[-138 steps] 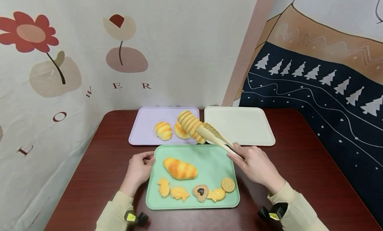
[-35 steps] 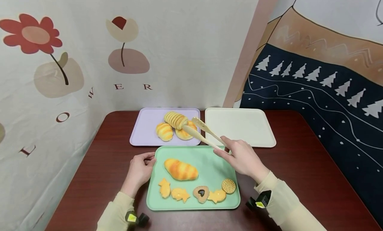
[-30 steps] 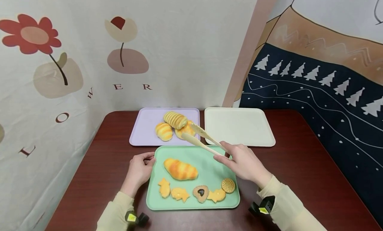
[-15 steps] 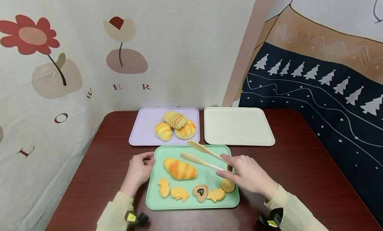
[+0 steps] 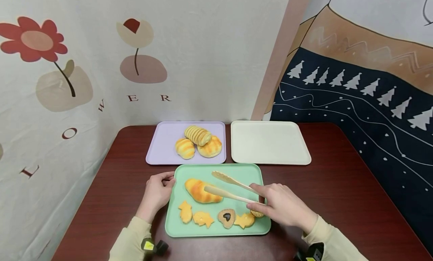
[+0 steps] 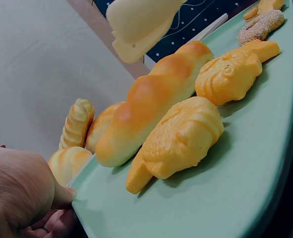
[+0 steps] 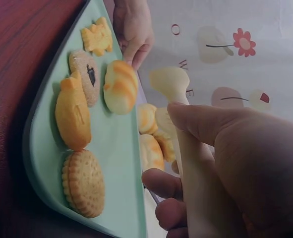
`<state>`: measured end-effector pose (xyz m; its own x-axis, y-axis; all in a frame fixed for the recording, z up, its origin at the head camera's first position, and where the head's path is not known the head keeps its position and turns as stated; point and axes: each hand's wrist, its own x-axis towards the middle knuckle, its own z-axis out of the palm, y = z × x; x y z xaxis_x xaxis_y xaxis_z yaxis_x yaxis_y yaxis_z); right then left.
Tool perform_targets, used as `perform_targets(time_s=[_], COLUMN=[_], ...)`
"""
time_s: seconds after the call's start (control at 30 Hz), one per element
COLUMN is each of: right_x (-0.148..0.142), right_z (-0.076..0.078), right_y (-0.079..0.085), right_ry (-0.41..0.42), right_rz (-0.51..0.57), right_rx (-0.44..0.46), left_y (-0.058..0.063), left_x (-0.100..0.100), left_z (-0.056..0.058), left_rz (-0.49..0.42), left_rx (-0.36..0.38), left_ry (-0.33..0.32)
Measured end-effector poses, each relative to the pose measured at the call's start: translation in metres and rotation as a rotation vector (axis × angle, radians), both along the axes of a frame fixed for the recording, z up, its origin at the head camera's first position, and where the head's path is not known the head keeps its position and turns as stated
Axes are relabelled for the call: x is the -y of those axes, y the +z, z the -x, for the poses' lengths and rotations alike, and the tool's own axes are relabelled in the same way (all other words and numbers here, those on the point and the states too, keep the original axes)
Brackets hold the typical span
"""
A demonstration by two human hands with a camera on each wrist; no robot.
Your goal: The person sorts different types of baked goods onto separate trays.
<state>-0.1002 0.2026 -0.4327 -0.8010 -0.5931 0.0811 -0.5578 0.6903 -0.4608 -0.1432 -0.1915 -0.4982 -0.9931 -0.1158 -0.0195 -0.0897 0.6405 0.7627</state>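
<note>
One pair of pale tongs point(image 5: 224, 193) is gripped between thumb and fingers of the right hand point(image 5: 285, 205), arms spread, tips hovering just above the right end of the long bread point(image 5: 197, 191) without touching. That bread sits left of the middle on the green tray point(image 5: 236, 232), with green surface showing between it and the right rim. Left hand point(image 5: 158, 191) has the tray's left rim pinched. The tray's far edge is just beside two others, and tabletop point(image 5: 105, 193) stretches out left and right.

Also on the green tray, along the near edge: three fish-shaped cookies point(image 5: 203, 219), a heart cookie point(image 5: 227, 218) and a round cookie point(image 7: 85, 183) at right. Far left, the purple tray point(image 5: 162, 144) holds a ribbed roll point(image 5: 197, 135), striped bun point(image 5: 185, 148) and round bun point(image 5: 210, 147), bunched rightward. White tray point(image 5: 270, 142) is far right.
</note>
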Motion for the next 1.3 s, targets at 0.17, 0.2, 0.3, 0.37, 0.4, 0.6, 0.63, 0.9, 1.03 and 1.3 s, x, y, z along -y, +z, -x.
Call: perform_targets(time_s=[0.17,0.2,0.3,0.37,0.4,0.6,0.63,0.9,1.03,1.3], right_x=[0.0,0.0,0.001,0.001,0.001,0.001,0.0,0.001,0.0,-0.001], right_z=[-0.002,-0.002,-0.003,-0.002,-0.002,-0.002,-0.002,-0.002,-0.002,0.001], right_y=[-0.004,-0.005,-0.007,-0.008,-0.009,-0.012,-0.012,-0.013,-0.012,-0.013], right_ry=[0.021,0.022,0.026,0.025,0.025,0.04,0.04,0.052,0.055,0.074], right_rz=[-0.018,-0.023,-0.036,-0.043,-0.05,-0.067,-0.07,-0.109,-0.134,-0.229], right_rx=[0.014,0.019,0.032,0.043,0.044,0.038,0.038,0.016,0.0,-0.076], left_y=[-0.001,-0.001,0.0,0.0,-0.001,0.0,0.0,0.0,0.001,-0.001], left_x=[0.001,0.001,0.001,0.002,0.002,0.002,0.001,0.001,0.001,0.001], left_z=[0.001,0.001,0.001,0.001,0.001,0.001,0.0,-0.001,-0.002,-0.001], left_rz=[0.0,-0.001,0.003,0.004,0.004,0.003,0.004,0.0,-0.003,-0.003], left_rx=[0.007,0.008,0.011,0.01,0.01,0.008,0.008,-0.003,-0.007,-0.016], left_ry=[0.004,0.003,0.005,0.004,0.003,0.004,0.004,0.008,0.005,0.002])
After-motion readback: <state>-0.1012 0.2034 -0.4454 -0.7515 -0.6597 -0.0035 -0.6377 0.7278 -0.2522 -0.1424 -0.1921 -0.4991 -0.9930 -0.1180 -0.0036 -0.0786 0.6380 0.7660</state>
